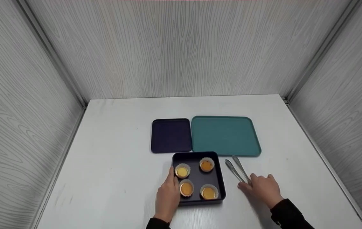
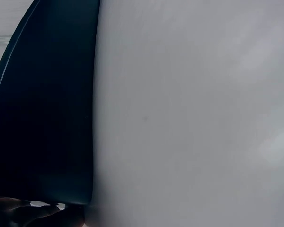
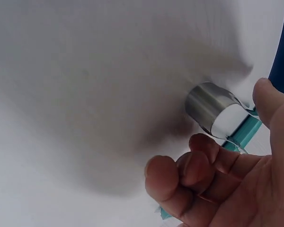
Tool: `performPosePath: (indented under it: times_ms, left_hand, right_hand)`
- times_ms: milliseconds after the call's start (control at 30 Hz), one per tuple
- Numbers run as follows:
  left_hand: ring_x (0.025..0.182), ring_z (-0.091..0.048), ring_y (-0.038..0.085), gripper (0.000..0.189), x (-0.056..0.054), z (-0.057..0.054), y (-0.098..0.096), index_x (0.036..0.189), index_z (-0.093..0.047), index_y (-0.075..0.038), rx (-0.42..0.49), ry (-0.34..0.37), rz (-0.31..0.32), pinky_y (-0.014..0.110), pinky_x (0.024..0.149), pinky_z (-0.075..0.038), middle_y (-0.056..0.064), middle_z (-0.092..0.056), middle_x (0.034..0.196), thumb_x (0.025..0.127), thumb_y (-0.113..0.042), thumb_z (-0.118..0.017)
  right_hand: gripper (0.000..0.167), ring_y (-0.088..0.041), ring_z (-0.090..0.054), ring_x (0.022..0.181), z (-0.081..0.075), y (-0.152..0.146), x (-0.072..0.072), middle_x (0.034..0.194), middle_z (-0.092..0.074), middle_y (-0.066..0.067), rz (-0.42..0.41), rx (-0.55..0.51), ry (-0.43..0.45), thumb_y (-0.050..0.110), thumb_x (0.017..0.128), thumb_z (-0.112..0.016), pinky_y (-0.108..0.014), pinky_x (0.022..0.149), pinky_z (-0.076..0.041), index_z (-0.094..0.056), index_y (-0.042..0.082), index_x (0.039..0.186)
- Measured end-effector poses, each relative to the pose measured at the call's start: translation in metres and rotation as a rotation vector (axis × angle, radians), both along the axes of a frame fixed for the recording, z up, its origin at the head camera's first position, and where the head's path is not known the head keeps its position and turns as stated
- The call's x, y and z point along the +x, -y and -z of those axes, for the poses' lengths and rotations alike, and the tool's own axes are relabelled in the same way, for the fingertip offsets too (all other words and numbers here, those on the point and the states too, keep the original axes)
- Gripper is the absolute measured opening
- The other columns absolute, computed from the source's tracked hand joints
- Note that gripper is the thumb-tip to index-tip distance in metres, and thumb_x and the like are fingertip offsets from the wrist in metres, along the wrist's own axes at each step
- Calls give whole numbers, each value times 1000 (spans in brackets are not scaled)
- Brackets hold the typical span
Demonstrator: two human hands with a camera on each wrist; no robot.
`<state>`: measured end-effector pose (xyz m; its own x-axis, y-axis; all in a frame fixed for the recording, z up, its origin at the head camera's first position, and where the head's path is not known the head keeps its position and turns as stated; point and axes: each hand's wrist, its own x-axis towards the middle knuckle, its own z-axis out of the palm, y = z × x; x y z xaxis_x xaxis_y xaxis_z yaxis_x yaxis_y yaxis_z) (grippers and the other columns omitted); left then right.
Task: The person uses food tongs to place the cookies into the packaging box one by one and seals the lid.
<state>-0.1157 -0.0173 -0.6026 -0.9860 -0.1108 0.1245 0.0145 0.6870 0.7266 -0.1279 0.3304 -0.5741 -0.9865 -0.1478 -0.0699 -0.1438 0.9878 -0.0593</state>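
A deep dark square baking pan (image 1: 197, 176) lies in front, with several small cakes in pale pleated paper cups, such as the orange-topped one (image 1: 206, 165) and the yellow one (image 1: 182, 172). My left hand (image 1: 167, 195) grips the pan's left wall. In the left wrist view the pan's dark side (image 2: 47, 104) fills the left, with fingers (image 2: 42, 215) at the bottom edge. To the pan's right, my right hand (image 1: 265, 190) holds metal tongs (image 1: 239, 170) near their bend, the two arms spread apart. In the right wrist view the shiny bend (image 3: 206, 106) projects between thumb and curled fingers.
Behind the pan lie a flat dark square tray (image 1: 171, 136) and, right beside it, a larger teal tray (image 1: 225, 135). Both stand on the white table (image 1: 111, 165). Grey wood-grain panels (image 1: 181, 47) enclose the table at the back and both sides.
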Motion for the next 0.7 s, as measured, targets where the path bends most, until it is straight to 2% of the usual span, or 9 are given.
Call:
performPosePath:
  times_ms: [100, 167, 233, 300, 400, 567, 700]
  left_hand:
    - [47, -47, 9, 49, -1, -1, 1, 152, -47, -1, 25, 5, 3, 32, 48, -43, 20, -73, 108, 107, -19, -52]
    - [53, -57, 13, 50, -1, -1, 2, 151, -48, 0, 38, 8, 3, 35, 53, -49, 22, -72, 118, 106, -20, -54]
    - [67, -68, 21, 52, -2, -1, 2, 151, -48, 0, 47, 20, 3, 40, 63, -55, 22, -70, 124, 105, -23, -56]
    - [83, -73, 29, 54, -2, -2, 3, 151, -48, 0, 59, 35, 5, 46, 74, -58, 23, -68, 128, 104, -26, -58]
    - [103, -71, 36, 56, -3, -3, 5, 151, -48, 0, 83, 54, 4, 51, 87, -56, 23, -65, 133, 103, -29, -59]
    - [115, -67, 38, 55, -7, -8, 10, 150, -50, -2, 125, 58, 6, 52, 95, -53, 23, -63, 136, 103, -30, -58]
    - [118, -65, 39, 52, -13, -13, 20, 148, -53, -4, 113, 39, -7, 52, 98, -51, 21, -63, 136, 104, -31, -56]
  right_hand:
    - [54, -21, -44, 48, -2, -1, -1, 51, -45, -2, -13, 11, -90, 57, 93, -67, -42, 63, -36, -47, 12, 71]
    - [53, -21, -42, 46, -4, -1, -1, 49, -43, -1, -28, 9, -164, 54, 93, -69, -41, 61, -35, -45, 13, 70]
    - [53, -20, -41, 44, -5, -1, -1, 47, -40, 0, -45, -7, -236, 51, 92, -71, -40, 60, -33, -43, 13, 68]
    - [52, -18, -39, 44, -6, -2, 0, 47, -38, 2, -60, -37, -289, 48, 92, -73, -39, 60, -32, -43, 14, 69]
    - [49, -15, -35, 45, -8, 0, 0, 49, -36, 4, -66, -88, -311, 46, 93, -73, -38, 62, -30, -43, 14, 70]
    - [42, -13, -37, 49, -14, 6, 1, 53, -38, 6, -57, -144, -279, 42, 96, -71, -37, 64, -30, -47, 14, 75]
    - [38, -15, -41, 53, -19, 12, 1, 59, -44, 5, -47, -183, -234, 41, 97, -70, -38, 62, -33, -50, 13, 79]
